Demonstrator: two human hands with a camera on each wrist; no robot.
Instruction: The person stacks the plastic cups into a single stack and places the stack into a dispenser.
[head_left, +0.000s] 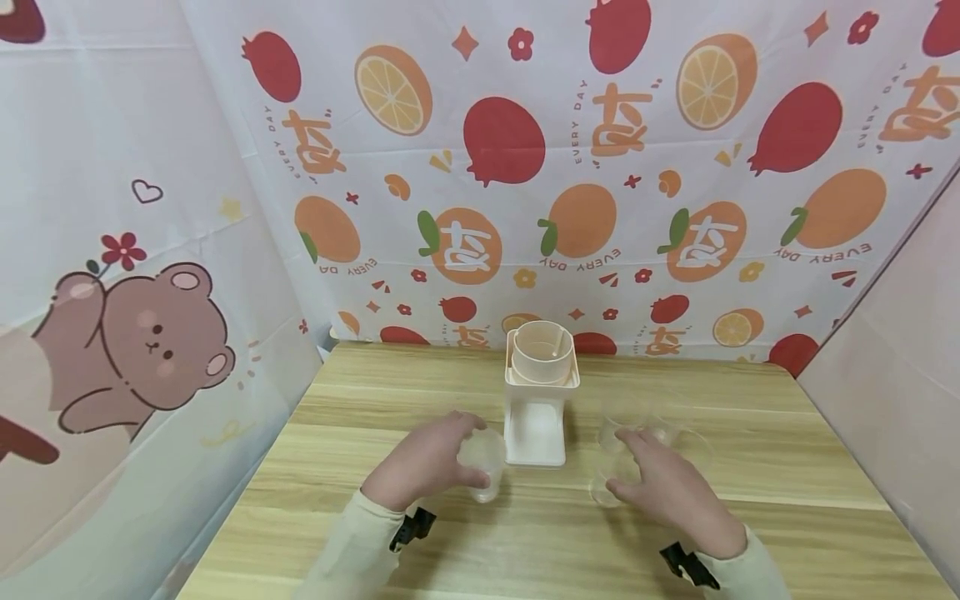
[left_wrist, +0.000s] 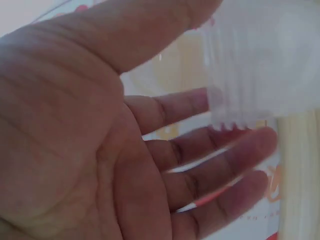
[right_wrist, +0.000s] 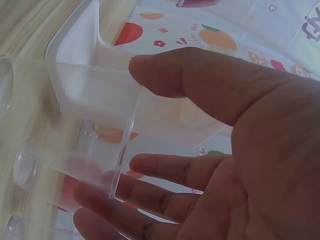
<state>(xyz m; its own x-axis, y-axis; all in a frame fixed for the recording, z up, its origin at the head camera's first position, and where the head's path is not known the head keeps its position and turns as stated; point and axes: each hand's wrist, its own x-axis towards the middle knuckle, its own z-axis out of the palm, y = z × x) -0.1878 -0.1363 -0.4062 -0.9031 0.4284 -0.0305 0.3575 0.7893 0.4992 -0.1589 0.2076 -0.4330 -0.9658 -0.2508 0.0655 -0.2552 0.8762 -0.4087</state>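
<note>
While the left hand (head_left: 427, 460) grips the stacked clear cups (head_left: 486, 457) just to the left of the white stand (head_left: 536, 429), the right hand (head_left: 666, 477) seems to pinch one more clear cup (head_left: 613, 468) near its rim, between the stand and the right edge of the tabletop (head_left: 795, 492). Both grips should be light, I think, because such walls may bend easily and the stand is near.

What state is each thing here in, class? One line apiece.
Cream stand: upright, round top open
Left grip: thumb and fingers around ridged clear cup; firm hold unclear
Ridged clear cup: appears upright, perhaps several nested
Right grip: thumb and fingers around smooth clear cup; firm hold unclear
Smooth clear cup: upright, mouth uncovered
Other clear cups: near right grip, too faint to tell which way up
Fruit-print sheet: hanging, lightly creased
</note>
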